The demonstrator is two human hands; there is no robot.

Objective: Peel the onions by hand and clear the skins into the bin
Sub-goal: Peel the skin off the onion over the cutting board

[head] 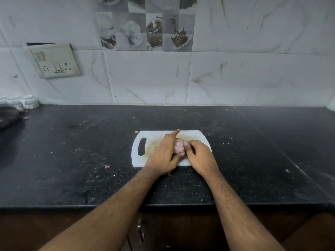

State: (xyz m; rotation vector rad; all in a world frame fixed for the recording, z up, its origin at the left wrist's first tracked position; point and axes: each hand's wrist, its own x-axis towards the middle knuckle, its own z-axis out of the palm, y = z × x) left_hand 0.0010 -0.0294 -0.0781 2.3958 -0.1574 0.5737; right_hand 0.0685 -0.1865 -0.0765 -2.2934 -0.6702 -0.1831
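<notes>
Two hands on one round pink onion [178, 148]: left hand [163, 154] cups it, right hand [200, 157] pinches its papery skin, over stained white plastic cutting board [145, 160].

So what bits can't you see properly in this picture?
- Onion, head view: mostly covered by the left hand and right hand; how much skin is left cannot be told.
- Cutting board: near edge hidden under both hands.
- Bin: not in view.
- Dark object at left edge: cut off and blurred.
</notes>
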